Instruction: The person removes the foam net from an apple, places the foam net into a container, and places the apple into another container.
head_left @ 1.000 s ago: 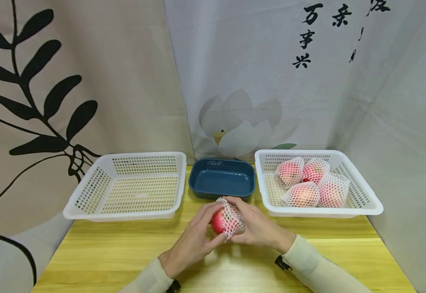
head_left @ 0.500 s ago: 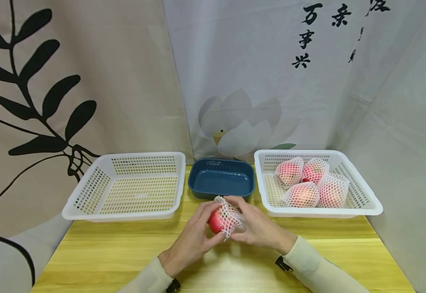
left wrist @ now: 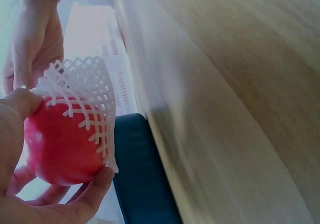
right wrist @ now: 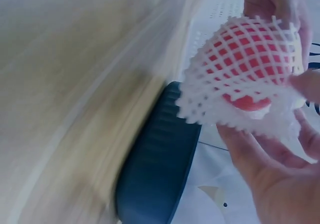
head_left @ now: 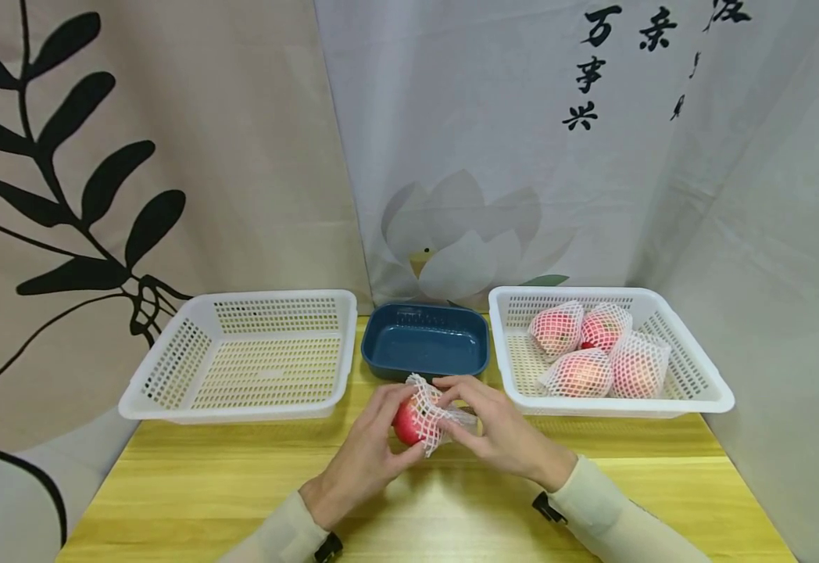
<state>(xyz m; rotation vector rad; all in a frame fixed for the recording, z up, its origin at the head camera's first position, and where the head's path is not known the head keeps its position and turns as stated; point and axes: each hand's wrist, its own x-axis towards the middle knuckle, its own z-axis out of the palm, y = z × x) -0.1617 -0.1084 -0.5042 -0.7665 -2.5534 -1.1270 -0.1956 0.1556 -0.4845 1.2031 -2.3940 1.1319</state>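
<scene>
Over the front middle of the table, my left hand point(head_left: 356, 457) holds a red apple point(head_left: 405, 424), thumb and fingers curled round its bare side. A white foam net point(head_left: 429, 414) covers the rest of the apple. In the left wrist view the net's open mesh edge point(left wrist: 82, 76) stands up past the bare red skin. My right hand point(head_left: 511, 438) pinches the net's right part between thumb and fingers. From the right wrist the net's ragged end point(right wrist: 200, 106) hangs loose beside the right fingers point(right wrist: 240, 144), with some red showing through.
A white plastic basket point(head_left: 241, 418) with nothing in it stands at left. Between the baskets is a dark blue dish point(head_left: 427, 379). The right basket point(head_left: 705, 403) holds several netted apples point(head_left: 581, 375). A printed curtain point(head_left: 480, 156) hangs behind the table point(head_left: 191, 485).
The apple and left hand have shifted slightly left. The right fingers have moved from the apple's side to a pinch on the net, whose loose right end now shows.
</scene>
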